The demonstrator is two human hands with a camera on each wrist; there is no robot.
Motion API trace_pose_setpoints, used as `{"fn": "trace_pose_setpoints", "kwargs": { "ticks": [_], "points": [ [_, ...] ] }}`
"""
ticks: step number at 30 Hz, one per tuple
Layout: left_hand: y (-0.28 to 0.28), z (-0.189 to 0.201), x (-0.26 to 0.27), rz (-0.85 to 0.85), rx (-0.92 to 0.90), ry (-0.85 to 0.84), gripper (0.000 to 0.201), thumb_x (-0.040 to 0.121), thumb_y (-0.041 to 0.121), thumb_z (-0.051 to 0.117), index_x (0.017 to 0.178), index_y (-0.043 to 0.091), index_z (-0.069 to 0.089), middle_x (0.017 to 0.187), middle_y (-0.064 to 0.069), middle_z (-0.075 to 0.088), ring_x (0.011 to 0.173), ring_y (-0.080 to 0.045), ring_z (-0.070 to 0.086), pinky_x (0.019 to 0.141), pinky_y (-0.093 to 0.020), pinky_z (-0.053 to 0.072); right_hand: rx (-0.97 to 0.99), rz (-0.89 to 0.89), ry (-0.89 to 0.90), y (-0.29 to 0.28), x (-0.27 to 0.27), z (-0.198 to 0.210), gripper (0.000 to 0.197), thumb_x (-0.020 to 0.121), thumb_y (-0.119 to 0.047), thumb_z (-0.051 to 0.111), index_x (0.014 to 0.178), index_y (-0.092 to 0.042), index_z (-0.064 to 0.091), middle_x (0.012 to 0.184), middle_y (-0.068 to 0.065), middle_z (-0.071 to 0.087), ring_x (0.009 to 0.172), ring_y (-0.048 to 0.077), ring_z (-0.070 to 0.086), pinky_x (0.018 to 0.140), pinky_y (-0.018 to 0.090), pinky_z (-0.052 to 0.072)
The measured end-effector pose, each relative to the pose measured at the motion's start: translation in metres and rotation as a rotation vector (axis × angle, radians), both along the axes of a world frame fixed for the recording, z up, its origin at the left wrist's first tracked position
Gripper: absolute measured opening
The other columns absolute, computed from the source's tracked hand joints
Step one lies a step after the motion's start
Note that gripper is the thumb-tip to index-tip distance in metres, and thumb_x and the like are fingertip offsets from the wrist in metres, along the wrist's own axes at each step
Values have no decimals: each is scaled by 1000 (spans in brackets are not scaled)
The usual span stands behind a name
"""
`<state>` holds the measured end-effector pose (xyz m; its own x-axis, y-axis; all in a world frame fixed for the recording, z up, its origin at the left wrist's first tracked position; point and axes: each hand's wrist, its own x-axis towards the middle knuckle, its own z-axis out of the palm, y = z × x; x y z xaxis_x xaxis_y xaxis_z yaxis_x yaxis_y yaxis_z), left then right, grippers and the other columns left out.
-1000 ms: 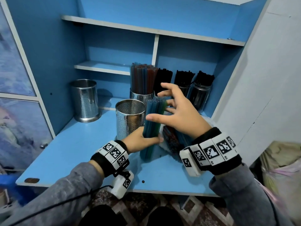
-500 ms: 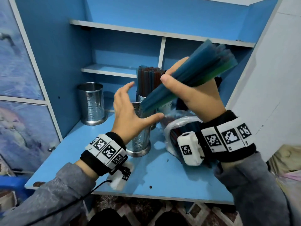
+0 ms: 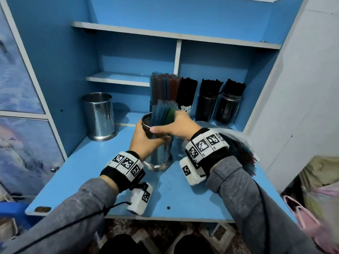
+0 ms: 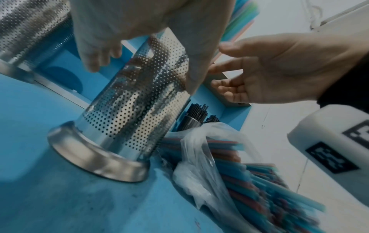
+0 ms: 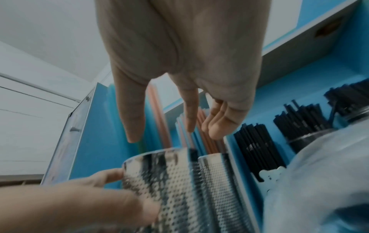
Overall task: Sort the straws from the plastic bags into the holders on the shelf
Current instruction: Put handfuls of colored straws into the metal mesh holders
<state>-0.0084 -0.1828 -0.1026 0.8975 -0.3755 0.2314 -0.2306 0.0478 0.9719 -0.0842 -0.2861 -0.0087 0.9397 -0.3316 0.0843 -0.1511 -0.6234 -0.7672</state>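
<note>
A perforated metal holder (image 3: 159,153) stands mid-shelf, and my left hand (image 3: 145,133) grips it just below the rim. A bundle of blue and green straws (image 3: 163,113) stands upright inside it. My right hand (image 3: 170,125) hovers at the rim beside the bundle with its fingers loosely extended; the right wrist view shows these fingers (image 5: 135,119) hanging straight and holding nothing. In the left wrist view my thumb and fingers wrap the holder (image 4: 129,118). A clear plastic bag (image 3: 236,142) of mixed red and blue straws (image 4: 249,181) lies right of the holder.
An empty metal holder (image 3: 99,116) stands at the back left. Behind are a holder of red and blue straws (image 3: 164,87), a bear cup of black straws (image 3: 187,94) and two jars of black straws (image 3: 218,103). A white door (image 3: 302,88) borders the right.
My right hand brought the tilted bundle down from chest height into the holder and let go of it. My left hand, open before, now grips the holder.
</note>
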Motion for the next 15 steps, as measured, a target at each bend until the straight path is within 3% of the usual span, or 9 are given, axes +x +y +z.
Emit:
{"fn": "trace_pose_setpoints", "kwargs": {
  "ticks": [2,4,7,9,10,12,14,15],
  "points": [
    [0,-2,-5,13,-7,20,110,66,5,88,148,19,15,134,1,49,119,-13,56,107,-34,44,-163,-24,86,-10,-10,2,81,66,-47,86,135,-20,52,130,9,43,127,25,42,111,39,37],
    [-1,-3,-14,147,112,-32,106,65,16,90,142,18,17,138,-7,34,125,-20,42,108,-33,35,-182,-24,59,-24,-25,7,69,72,-43,82,130,-21,54,119,4,43,117,19,44,103,31,39],
    [1,0,-32,406,273,-166,77,61,28,88,111,18,30,120,-5,31,117,-25,35,94,-30,30,-227,-83,20,-51,-44,11,25,83,-33,73,93,-11,68,81,-1,56,76,11,51,66,20,41],
    [1,3,-47,426,241,-264,61,67,25,82,100,18,30,109,-1,31,106,-23,36,90,-30,32,-308,-184,96,-72,-55,10,31,86,-30,66,71,-3,65,60,2,48,58,13,43,46,19,31],
    [-1,4,-53,389,202,-314,51,71,20,77,96,18,32,103,0,34,97,-20,37,85,-28,34,-343,-219,172,-80,-59,8,37,87,-31,63,63,-3,60,56,3,42,53,15,39,42,21,27],
    [-7,7,-68,164,88,-391,34,80,8,69,86,19,38,85,3,39,75,-11,39,69,-22,36,-406,-219,341,-88,-66,-1,40,90,-40,58,61,-13,52,58,2,45,58,17,45,47,24,33],
    [-17,10,-81,-102,41,-440,27,85,0,63,84,19,44,77,4,45,66,-10,43,65,-23,40,-435,-167,453,-88,-67,-15,38,93,-52,51,91,-17,69,95,2,66,92,23,60,78,29,49],
    [-24,12,-82,-176,86,-483,23,86,0,63,87,18,48,82,3,49,73,-12,47,70,-26,43,-436,-156,460,-86,-66,-23,44,94,-55,49,111,-20,69,117,1,66,110,24,58,94,33,47]
  ]
}}
